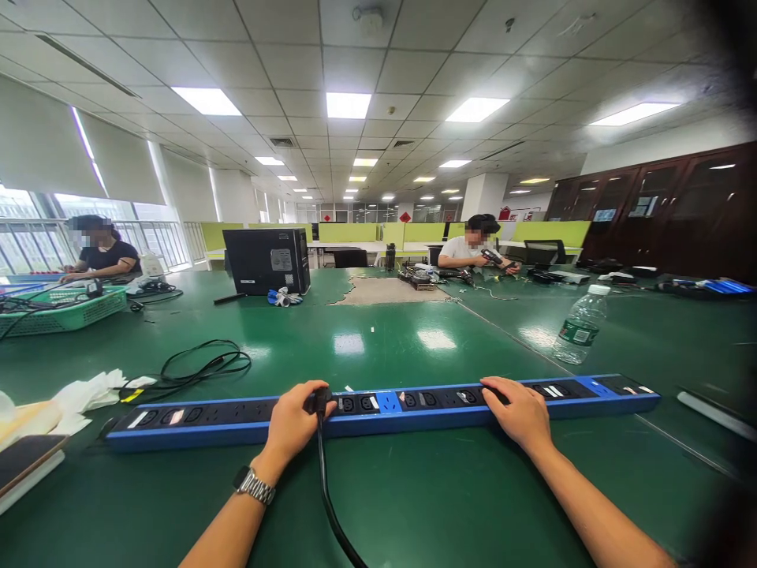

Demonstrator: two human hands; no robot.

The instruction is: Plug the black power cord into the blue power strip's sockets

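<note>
A long blue power strip (389, 403) with black socket panels lies across the green table in front of me. My left hand (292, 420), wearing a watch, is closed around a black plug (321, 398) at the strip's left-middle sockets. From that plug a thick black cable (326, 489) runs down towards me. How deep the plug sits in a socket is hidden by my fingers. Further right, my right hand (521, 414) grips the strip, its fingers bent over the top and far edge and the thumb along the near side.
Behind the strip lies a coiled black cable (206, 363); a water bottle (581, 325) stands at the right. White tissues (98, 392) and a phone (29, 461) are at left. Further back are a green basket (76, 312), a black computer case (266, 262) and two seated people.
</note>
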